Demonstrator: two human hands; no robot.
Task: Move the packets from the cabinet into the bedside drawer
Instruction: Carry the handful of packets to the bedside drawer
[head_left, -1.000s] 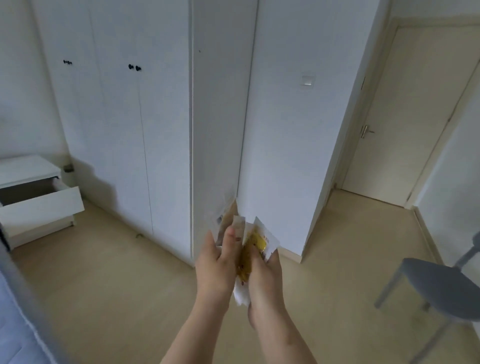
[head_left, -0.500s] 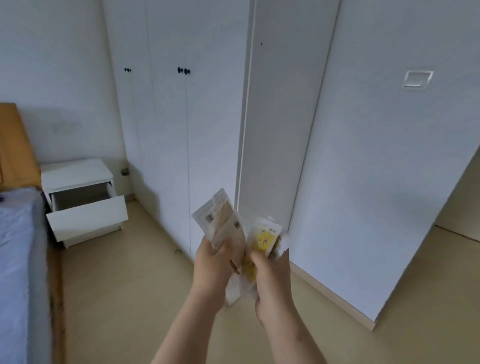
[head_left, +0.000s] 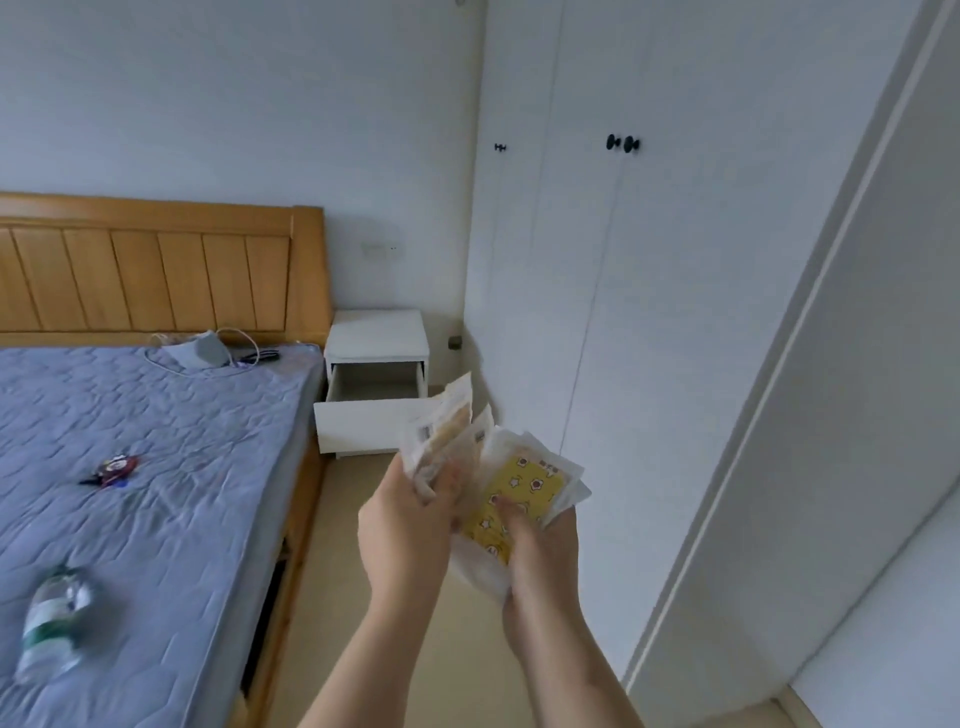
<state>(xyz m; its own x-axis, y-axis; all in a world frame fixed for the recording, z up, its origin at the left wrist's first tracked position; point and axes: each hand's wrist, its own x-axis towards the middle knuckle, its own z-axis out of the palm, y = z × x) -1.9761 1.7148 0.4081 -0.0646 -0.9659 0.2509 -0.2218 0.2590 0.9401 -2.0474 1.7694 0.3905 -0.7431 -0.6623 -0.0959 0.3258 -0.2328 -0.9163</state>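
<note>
Both hands carry a fanned bunch of packets at chest height, in the lower middle of the head view. My left hand grips the pale, brownish packets. My right hand holds the yellow patterned packet and the white ones under it, thumb pressed on its face. Beyond them the white bedside table stands against the wall with its drawer pulled open; the packets hide the drawer's right front corner. The white cabinet with black knobs on the right has its doors closed.
A bed with a blue mattress and wooden headboard fills the left. On it lie a plastic bottle, a small dark wrapper, and a grey pouch with cables. Bare beige floor runs between bed and cabinet.
The view has swung left: door and chair are gone, the bed has come in, and the bedside table sits nearer the centre. Both hands still hold the packets, now fanned wider.
</note>
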